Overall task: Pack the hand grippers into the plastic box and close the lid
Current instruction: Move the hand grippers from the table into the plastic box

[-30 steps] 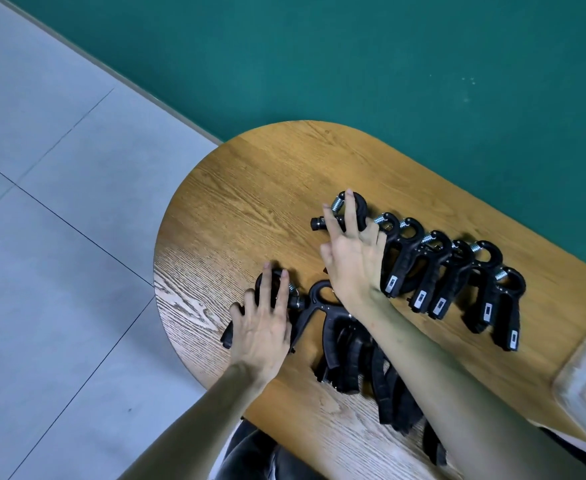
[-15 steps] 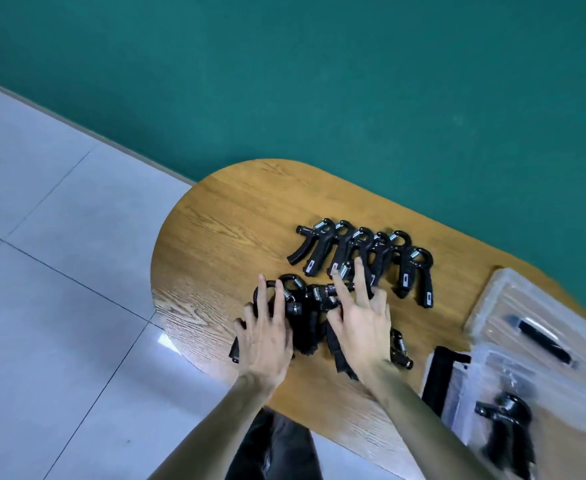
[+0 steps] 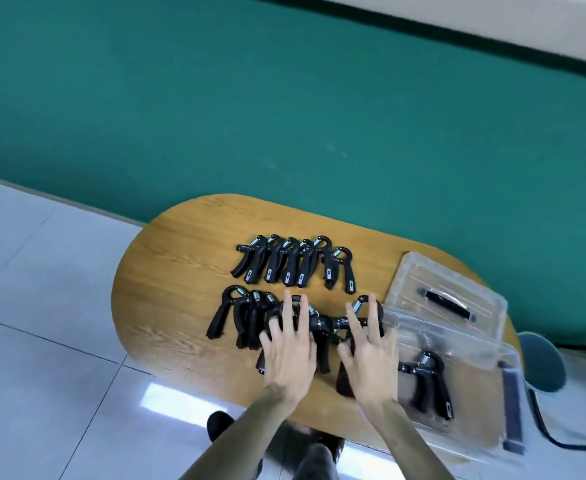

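Both hands are lying flat, fingers splayed, gripping nothing: left hand (image 3: 289, 355) and right hand (image 3: 371, 358) pressing on the near row of hand grippers (image 3: 246, 317) on the tabletop (image 3: 180, 271); one hand gripper (image 3: 430, 382) is lying in the open plastic box (image 3: 485, 344).

The counter (image 3: 180, 271) is wood with a strong grain and a smooth, faintly satin finish. Under and just beyond the fingers (image 3: 296, 313) the grippers (image 3: 284, 261) are matt black plastic, each with a bright coiled metal spring (image 3: 256, 241) at its head and a small pale label on the handle. Right of the fingers the box (image 3: 475, 393) is clear, glossy plastic, slightly cloudy; its lid (image 3: 457, 282) is the same clear plastic with a black matt handle (image 3: 447, 304). The floor (image 3: 42, 306) is pale tile, polished enough to mirror light. The wall (image 3: 284, 116) is flat matt green.
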The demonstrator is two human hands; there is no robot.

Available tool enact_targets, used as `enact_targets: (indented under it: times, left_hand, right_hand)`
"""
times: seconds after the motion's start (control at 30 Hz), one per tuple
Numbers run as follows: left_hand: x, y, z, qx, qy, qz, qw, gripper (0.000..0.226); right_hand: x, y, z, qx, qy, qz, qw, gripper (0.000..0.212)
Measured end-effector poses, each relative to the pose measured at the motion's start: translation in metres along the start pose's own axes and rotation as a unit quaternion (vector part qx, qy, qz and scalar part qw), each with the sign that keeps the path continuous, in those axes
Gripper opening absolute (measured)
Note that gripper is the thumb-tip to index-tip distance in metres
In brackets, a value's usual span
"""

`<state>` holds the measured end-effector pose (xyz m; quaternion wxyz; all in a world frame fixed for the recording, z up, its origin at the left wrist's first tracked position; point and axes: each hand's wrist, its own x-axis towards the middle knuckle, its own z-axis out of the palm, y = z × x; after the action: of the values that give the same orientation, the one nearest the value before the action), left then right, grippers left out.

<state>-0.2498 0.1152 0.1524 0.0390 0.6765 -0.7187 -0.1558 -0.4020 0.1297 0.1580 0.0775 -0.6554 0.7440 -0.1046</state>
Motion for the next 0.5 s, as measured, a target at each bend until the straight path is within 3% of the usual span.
enact_targets:
  times: [0.17,0.5]
  left_hand:
    - [-0.001,0.066,0.006,0.011,-0.008,0.046,0.999,0.082]
    - [-0.022,0.186,0.052,0.051,-0.042,0.087,0.994,0.081]
  right_hand:
    - [-0.015,0.061,-0.024,0.018,0.016,0.021,1.000,0.080]
    - [-0.050,0.188,-0.040,0.079,-0.032,0.090,0.992,0.080]
